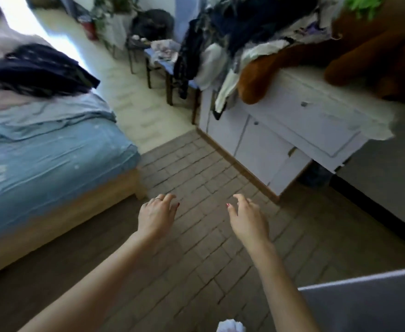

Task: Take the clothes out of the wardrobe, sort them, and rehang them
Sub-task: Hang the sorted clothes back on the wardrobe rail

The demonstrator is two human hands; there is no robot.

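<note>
My left hand (pixel 157 215) and my right hand (pixel 248 218) reach out over the tiled floor, both empty with fingers loosely spread. A dark garment (pixel 41 70) lies folded on the bed at the left. A heap of mixed dark and pale clothes (pixel 242 32) is piled on the white dresser (pixel 292 125) at the upper right, some hanging over its edge. Neither hand touches any clothing. A grey panel (pixel 369 303), perhaps a door, cuts in at the lower right.
A bed with a blue sheet (pixel 53 159) on a wooden frame fills the left. A large brown plush toy (pixel 364 51) lies on the dresser. Stools with cloth (pixel 163 53) stand at the back. A white scrap (pixel 231 326) shows at the bottom edge.
</note>
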